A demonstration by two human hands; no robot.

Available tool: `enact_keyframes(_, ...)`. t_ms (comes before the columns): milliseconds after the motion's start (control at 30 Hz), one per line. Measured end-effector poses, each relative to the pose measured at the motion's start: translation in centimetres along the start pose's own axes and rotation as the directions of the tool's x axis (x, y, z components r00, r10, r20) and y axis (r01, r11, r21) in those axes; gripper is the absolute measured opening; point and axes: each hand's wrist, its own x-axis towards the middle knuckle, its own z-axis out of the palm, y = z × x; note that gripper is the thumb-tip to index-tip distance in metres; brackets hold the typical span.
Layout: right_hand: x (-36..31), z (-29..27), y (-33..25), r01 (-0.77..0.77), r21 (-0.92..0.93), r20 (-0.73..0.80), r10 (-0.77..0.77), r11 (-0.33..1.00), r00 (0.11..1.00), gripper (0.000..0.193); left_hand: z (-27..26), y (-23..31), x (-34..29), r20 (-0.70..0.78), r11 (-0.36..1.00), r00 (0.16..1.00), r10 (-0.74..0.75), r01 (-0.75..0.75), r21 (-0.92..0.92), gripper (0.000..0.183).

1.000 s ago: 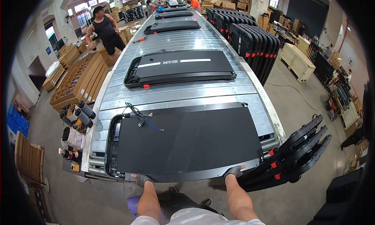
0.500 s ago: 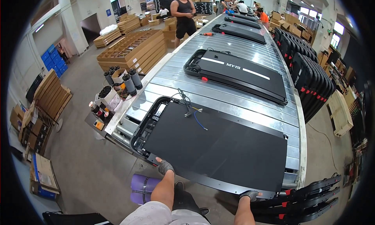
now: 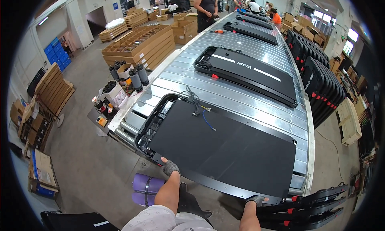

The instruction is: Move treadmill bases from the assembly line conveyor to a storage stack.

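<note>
A flat black treadmill (image 3: pixel 224 147) lies across the near end of the roller line, its near long edge towards me. At its left end a compartment (image 3: pixel 154 125) shows its inner parts uncovered. A black power cord (image 3: pixel 192 100) with a plug, plus a loose blue wire (image 3: pixel 209 122), rests on the deck. My left hand (image 3: pixel 171 167), in a grey fingerless glove, grips the near edge by the left corner, thumb on top. Near the right corner, my right hand (image 3: pixel 256 199) holds the same edge; its fingers underneath are hidden.
Another black treadmill (image 3: pixel 246 72) lies farther along the conveyor (image 3: pixel 160 86). Grey motors (image 3: pixel 138 76) stand on the left side table. Upright treadmills (image 3: pixel 323 86) line the right side; more are stacked (image 3: pixel 304 211) low at right. A purple roll (image 3: pixel 146 189) sits by my feet. A person (image 3: pixel 206 10) stands beyond.
The view has shifted slightly, and the scene sits a little further right. The standing person has come closer to the conveyor's left edge. Both my hands keep their grip on the treadmill.
</note>
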Motion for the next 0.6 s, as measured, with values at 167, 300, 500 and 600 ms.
enact_keyframes(167, -0.2, 0.1, -0.7, 0.016, 0.028, 0.004, -0.016, 0.999, 1.000, 0.091, -2.4, 2.8, -3.4, 0.123, 0.996, 0.989, -0.079, 0.082, -0.019, 0.091)
enact_keyframes(300, 2.6, -0.6, -0.3, 0.005, 0.084, 0.001, -0.005, 0.996, 1.000, 0.093, -2.6, 3.3, -4.9, 0.197, 0.995, 0.977, -0.083, 0.072, 0.065, 0.093)
enact_keyframes(500, 2.6, -0.2, -0.3, 0.073, -0.046, -0.105, -0.077, 0.996, 0.991, 0.095, -2.4, 2.3, -3.8, 0.226, 0.998, 0.974, -0.029, 0.014, 0.064, 0.097)
enact_keyframes(600, 0.1, 1.5, 1.7, 0.031, -0.027, 0.034, -0.030, 0.999, 0.999, 0.098, -6.4, 4.8, -2.6, 0.171, 0.992, 0.979, -0.113, 0.104, 0.065, 0.098)
